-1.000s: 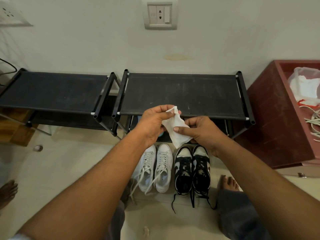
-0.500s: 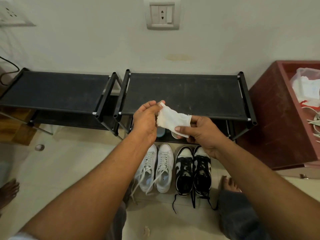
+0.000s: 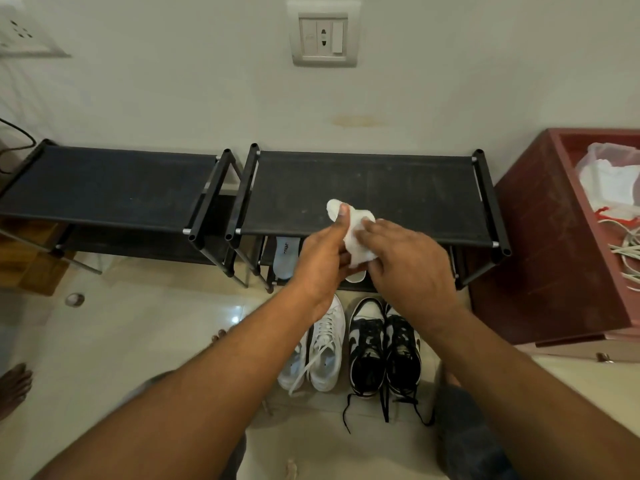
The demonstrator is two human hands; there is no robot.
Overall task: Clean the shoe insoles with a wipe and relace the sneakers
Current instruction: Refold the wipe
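Note:
A white wipe (image 3: 356,237) is bunched between both hands above the front edge of the right black shoe rack (image 3: 363,192). My left hand (image 3: 322,261) grips it with the thumb up along its left side. My right hand (image 3: 405,268) holds its right side with curled fingers. On the floor below stand a pair of white sneakers (image 3: 320,348) and a pair of black-and-white sneakers (image 3: 384,344) with loose black laces. A light blue insole (image 3: 285,258) and a white one (image 3: 356,278) lie on the rack's lower shelf, the white one mostly hidden by my hands.
A second black rack (image 3: 107,188) stands to the left. A red-brown wooden cabinet (image 3: 554,244) with a plastic bag and cords is at the right. Bare feet show at the far left (image 3: 14,386) and beside my left arm. The wall carries a socket plate (image 3: 323,38).
The wipe was stretched flat between my hands; now it is bunched up, and both hands have come closer together and slightly farther forward over the rack edge.

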